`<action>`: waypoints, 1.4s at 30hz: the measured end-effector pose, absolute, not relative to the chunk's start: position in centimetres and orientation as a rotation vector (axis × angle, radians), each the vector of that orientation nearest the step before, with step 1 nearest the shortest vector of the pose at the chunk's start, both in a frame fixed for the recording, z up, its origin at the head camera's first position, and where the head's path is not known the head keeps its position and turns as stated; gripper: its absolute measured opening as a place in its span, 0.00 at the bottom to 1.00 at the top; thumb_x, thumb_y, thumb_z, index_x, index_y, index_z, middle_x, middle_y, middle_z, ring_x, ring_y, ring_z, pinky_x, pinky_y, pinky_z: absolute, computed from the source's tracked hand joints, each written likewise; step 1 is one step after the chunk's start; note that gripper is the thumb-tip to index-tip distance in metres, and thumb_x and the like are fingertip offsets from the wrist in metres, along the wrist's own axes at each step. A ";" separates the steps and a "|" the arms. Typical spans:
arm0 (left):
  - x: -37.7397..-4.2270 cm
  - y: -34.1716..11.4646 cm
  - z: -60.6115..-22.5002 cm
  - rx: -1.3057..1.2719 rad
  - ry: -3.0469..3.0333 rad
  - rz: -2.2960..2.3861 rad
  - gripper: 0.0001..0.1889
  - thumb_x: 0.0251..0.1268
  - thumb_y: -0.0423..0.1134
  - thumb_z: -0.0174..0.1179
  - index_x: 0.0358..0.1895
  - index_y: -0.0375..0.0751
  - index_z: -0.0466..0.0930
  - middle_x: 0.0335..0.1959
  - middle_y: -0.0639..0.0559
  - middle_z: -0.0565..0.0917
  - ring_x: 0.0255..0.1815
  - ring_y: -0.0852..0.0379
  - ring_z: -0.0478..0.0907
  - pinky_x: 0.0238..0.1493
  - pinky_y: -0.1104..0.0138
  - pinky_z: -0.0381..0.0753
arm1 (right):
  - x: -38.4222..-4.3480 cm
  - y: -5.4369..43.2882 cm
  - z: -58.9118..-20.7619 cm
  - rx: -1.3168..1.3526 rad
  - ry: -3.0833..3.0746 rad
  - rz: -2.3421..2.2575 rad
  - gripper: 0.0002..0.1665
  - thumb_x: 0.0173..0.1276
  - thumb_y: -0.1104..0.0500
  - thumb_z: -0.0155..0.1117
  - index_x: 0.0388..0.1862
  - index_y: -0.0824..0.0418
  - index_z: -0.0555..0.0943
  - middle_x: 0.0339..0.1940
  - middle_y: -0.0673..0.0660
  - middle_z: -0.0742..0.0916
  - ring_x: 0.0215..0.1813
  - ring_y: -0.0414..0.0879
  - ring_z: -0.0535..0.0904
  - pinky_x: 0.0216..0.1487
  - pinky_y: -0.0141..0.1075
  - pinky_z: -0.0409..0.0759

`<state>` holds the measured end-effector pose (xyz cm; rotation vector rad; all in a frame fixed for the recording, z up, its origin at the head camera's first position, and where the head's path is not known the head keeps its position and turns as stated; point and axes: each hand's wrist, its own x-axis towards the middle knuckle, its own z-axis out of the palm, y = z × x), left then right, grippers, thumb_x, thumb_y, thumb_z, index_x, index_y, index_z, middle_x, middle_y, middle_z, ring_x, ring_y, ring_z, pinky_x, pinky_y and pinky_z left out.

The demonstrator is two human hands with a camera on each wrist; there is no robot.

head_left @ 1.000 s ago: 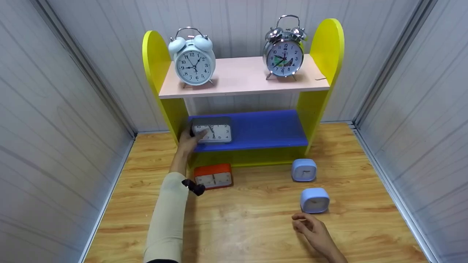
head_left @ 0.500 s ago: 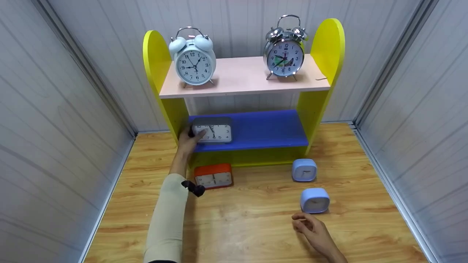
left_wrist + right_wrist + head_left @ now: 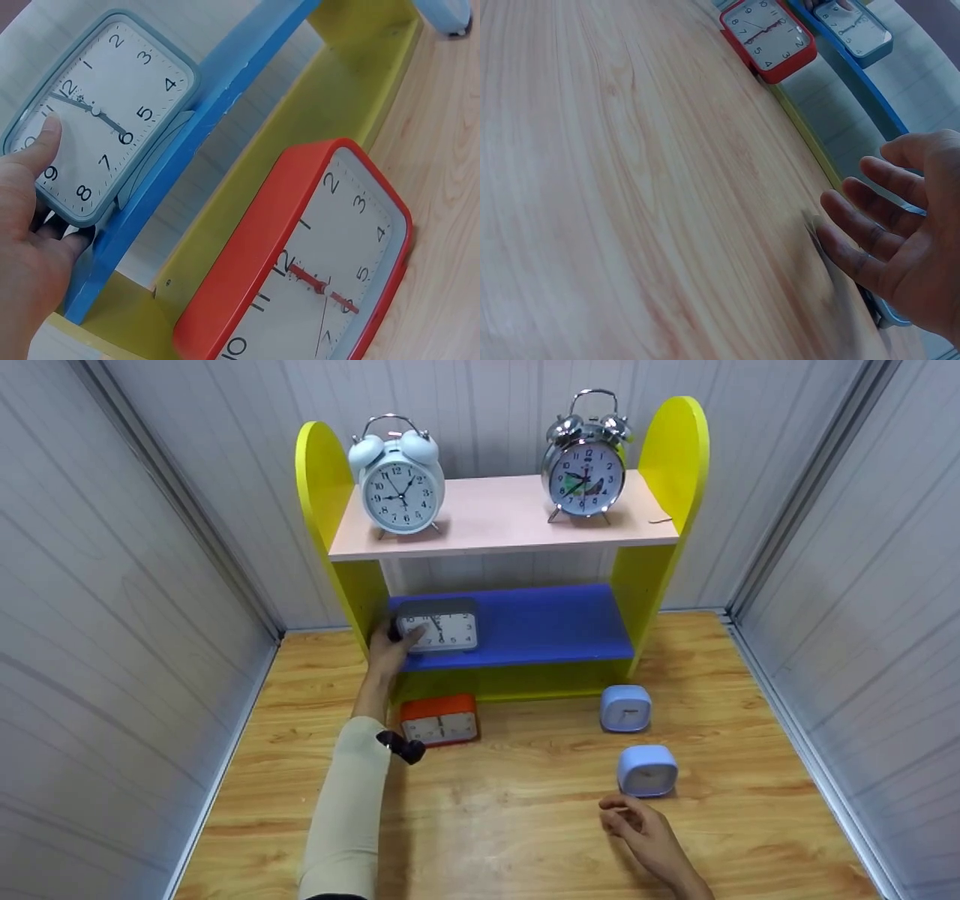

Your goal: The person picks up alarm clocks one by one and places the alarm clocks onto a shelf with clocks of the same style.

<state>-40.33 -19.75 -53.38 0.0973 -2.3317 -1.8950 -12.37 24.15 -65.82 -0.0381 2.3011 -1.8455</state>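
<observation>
My left hand (image 3: 388, 649) grips the left end of a grey rectangular alarm clock (image 3: 448, 631), thumb over its white face and fingers behind. The clock stands at the left of the blue shelf (image 3: 551, 626); in the left wrist view its base meets the shelf edge. Below, on the floor, is a red rectangular clock (image 3: 439, 721). My right hand (image 3: 646, 838) hovers low over the floor with loosely bent fingers and nothing in them. Just beyond its fingertips sits a small light-blue clock (image 3: 647, 771), and a second light-blue clock (image 3: 625, 709) stands farther back.
On the pink upper shelf (image 3: 495, 514) stand a white twin-bell clock (image 3: 402, 487) at left and a silver twin-bell clock (image 3: 586, 476) at right. Yellow side panels (image 3: 673, 465) frame the unit. Panelled walls enclose the wooden floor (image 3: 517, 810) on both sides.
</observation>
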 end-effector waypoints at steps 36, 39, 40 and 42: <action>-32.8 -16.5 -55.2 0.125 -2.154 -1.688 0.42 0.70 0.37 0.71 0.81 0.30 0.60 0.79 0.31 0.65 0.81 0.39 0.61 0.81 0.52 0.57 | -12.2 24.4 -65.7 -0.062 2.259 -1.871 0.21 0.82 0.56 0.62 0.62 0.71 0.80 0.60 0.71 0.84 0.55 0.58 0.86 0.53 0.43 0.87; -30.9 -16.6 -55.9 0.148 -2.141 -1.689 0.41 0.71 0.37 0.71 0.81 0.31 0.60 0.79 0.32 0.66 0.81 0.38 0.62 0.81 0.50 0.58 | -12.2 24.4 -65.6 -0.051 2.243 -1.878 0.22 0.82 0.55 0.62 0.63 0.71 0.80 0.59 0.71 0.84 0.55 0.57 0.86 0.53 0.43 0.87; -30.2 -16.5 -56.1 0.135 -2.120 -1.715 0.41 0.71 0.35 0.70 0.81 0.30 0.60 0.79 0.31 0.66 0.80 0.37 0.62 0.80 0.49 0.59 | -12.2 24.4 -65.6 -0.049 2.240 -1.880 0.22 0.82 0.55 0.62 0.63 0.72 0.80 0.59 0.71 0.84 0.56 0.57 0.86 0.53 0.42 0.87; -28.9 -16.5 -56.7 0.097 -2.080 -1.770 0.40 0.72 0.33 0.69 0.81 0.29 0.59 0.78 0.30 0.67 0.80 0.36 0.63 0.80 0.47 0.60 | -12.1 24.4 -65.6 -0.051 2.233 -1.883 0.22 0.83 0.55 0.62 0.63 0.72 0.79 0.59 0.70 0.84 0.55 0.57 0.86 0.53 0.42 0.87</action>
